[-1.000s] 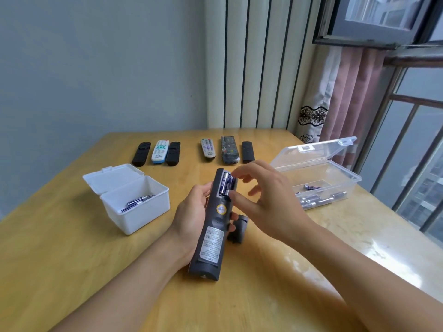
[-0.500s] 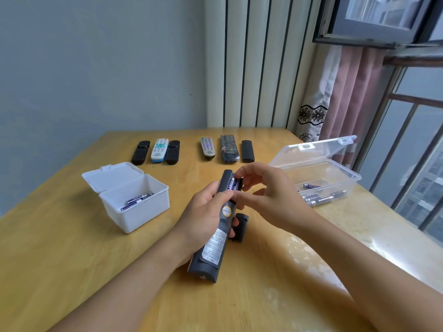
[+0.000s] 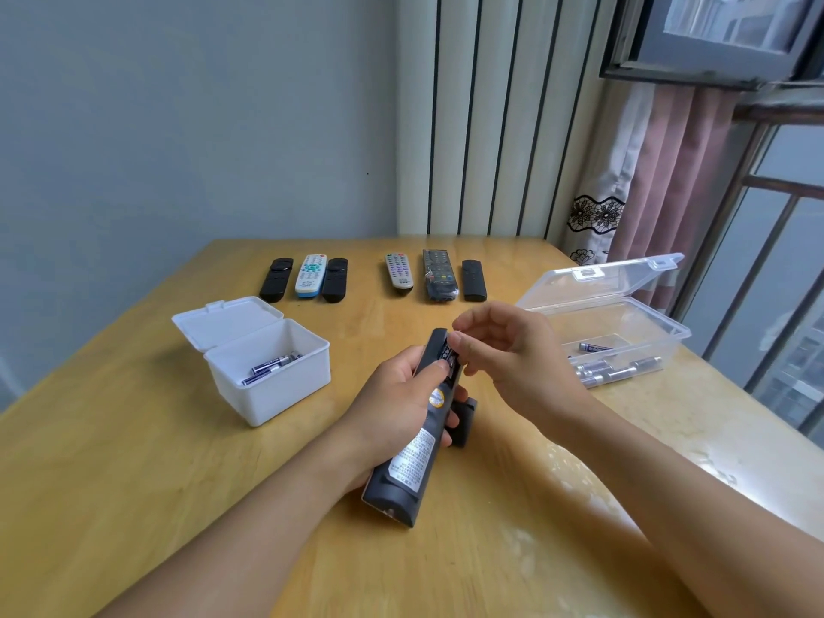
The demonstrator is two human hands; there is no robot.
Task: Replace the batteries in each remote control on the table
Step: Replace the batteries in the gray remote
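My left hand (image 3: pixel 392 408) grips a dark grey remote (image 3: pixel 412 466) back side up, tilted above the table, its battery compartment open at the far end. My right hand (image 3: pixel 512 354) reaches in from the right, and its thumb and forefinger pinch a battery (image 3: pixel 449 356) at the top of the compartment. The fingers hide most of the battery. The remote's loose cover (image 3: pixel 464 421) lies on the table just right of the remote. A white box (image 3: pixel 272 394) on the left holds a few batteries (image 3: pixel 272 365). A clear box (image 3: pixel 642 345) on the right holds several batteries (image 3: pixel 611 372).
Two groups of three remotes lie at the far side: a white-and-blue remote (image 3: pixel 310 276) between two black ones, and a grey remote (image 3: pixel 398 272), a wide black remote (image 3: pixel 439 278) and a small black remote (image 3: pixel 473 281). Both boxes' lids stand open. A window and curtain are on the right.
My right hand came down from hovering over the open compartment and its fingertips closed on a battery at the top. My left hand shifted its hold and tilted the remote slightly to the right.
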